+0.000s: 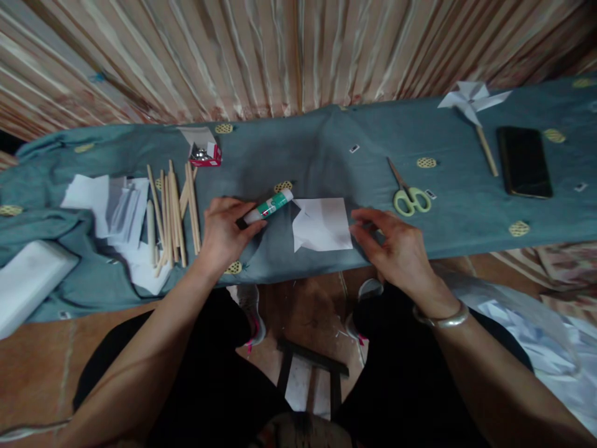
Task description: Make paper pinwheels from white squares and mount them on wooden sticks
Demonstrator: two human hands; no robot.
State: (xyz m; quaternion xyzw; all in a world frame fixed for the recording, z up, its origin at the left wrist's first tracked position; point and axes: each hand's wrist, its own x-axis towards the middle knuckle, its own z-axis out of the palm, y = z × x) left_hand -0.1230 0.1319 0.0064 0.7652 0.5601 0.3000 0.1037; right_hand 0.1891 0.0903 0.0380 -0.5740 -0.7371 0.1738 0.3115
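Note:
My left hand (226, 231) is closed around the lower end of a green-and-white glue stick (269, 206), which lies slanted over the blue-grey cloth (326, 149) covering the table. A white paper square (323, 224) with cut or folded corners lies just right of the glue stick. My right hand (395, 246) rests at that paper's right edge, fingers curled with the tips touching or nearly touching it. A silver bangle sits on my right wrist.
Several wooden sticks (173, 211) and white paper pieces (112, 211) lie at the left, behind them a small red box of pins (205, 154). Green-handled scissors (409, 194), a paper pinwheel on a stick (472, 102) and a black phone (524, 162) lie at the right.

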